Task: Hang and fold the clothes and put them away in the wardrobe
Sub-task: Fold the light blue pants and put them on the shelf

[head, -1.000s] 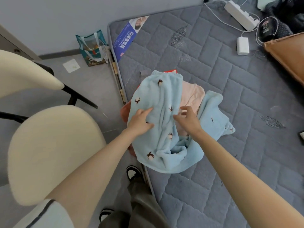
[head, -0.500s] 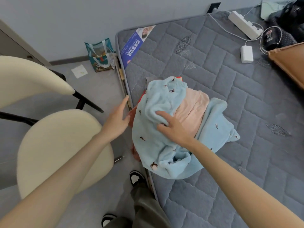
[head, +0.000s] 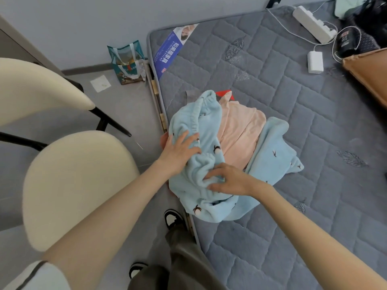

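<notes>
"Where's the blue fleece (head: 206, 206)?"

"Heaped at the mattress (head: 293, 97) edge, directly under both hands. Its elastic waistband (head: 194, 115) runs away past the left fingertips."

"And the grip?"

"The left hand (head: 180, 152) lies flat on it, fingers straight, grasping nothing. The right hand (head: 230, 181), just beside, pinches a bunched fold. A peach top (head: 238, 130) lies beyond its knuckles."

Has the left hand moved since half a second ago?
Yes. The left hand has crossed rightward from the mattress edge onto the light blue fleece garment, where it now rests.
</notes>
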`<state>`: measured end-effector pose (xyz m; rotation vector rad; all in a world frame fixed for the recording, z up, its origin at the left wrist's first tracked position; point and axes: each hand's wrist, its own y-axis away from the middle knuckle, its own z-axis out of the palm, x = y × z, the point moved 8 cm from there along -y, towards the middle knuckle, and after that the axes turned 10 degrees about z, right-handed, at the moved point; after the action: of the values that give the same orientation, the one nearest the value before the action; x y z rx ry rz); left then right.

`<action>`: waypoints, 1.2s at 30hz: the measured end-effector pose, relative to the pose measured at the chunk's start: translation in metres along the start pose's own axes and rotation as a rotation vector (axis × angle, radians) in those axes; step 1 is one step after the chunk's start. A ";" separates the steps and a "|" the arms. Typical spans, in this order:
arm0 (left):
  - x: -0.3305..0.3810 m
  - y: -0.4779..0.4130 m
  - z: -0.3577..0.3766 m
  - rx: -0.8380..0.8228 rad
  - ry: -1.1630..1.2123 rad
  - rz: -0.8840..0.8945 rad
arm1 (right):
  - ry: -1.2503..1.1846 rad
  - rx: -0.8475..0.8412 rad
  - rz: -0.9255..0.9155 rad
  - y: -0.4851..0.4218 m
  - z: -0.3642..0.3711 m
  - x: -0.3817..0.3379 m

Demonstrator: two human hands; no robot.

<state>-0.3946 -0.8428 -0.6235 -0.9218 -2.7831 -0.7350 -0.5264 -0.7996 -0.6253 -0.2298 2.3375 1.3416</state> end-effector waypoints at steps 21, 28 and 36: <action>-0.048 0.024 0.031 0.106 1.054 -0.303 | -1.083 0.036 0.249 -0.041 0.009 -0.027; -0.041 0.004 -0.035 0.269 0.873 -0.030 | -0.571 0.455 -0.114 0.027 -0.071 -0.059; 0.006 0.009 -0.111 0.111 -0.055 0.333 | -0.230 0.385 -0.398 0.126 -0.110 -0.118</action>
<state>-0.3982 -0.8867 -0.5208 -1.3529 -2.5842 -0.5048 -0.4968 -0.8368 -0.4262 -0.3735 2.1556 0.6776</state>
